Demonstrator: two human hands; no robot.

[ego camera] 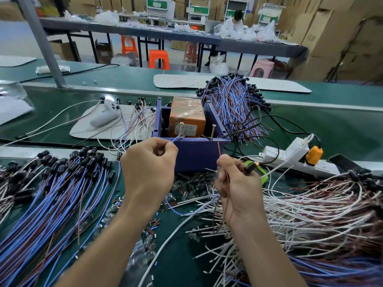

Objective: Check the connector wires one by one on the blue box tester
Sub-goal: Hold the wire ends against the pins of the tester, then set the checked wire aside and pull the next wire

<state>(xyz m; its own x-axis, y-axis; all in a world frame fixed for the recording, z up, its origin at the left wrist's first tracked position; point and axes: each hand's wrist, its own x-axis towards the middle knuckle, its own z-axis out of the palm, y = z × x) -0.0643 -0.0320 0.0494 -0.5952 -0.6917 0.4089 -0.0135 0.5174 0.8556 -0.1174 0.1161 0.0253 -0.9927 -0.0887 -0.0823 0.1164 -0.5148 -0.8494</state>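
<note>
Wires are kept apart so each meets its own screw: our left hand point(149, 164) pinches the blue wire point(175, 139), our right hand point(238, 183) the brown wire point(219, 148). From the left hand the blue tip runs toward 1 o'clock onto the left screw point(181, 130). The brown rises at 12, seemingly just short of the right screw point(212, 131). Both screws stand on the box point(192, 154) rim.
</note>
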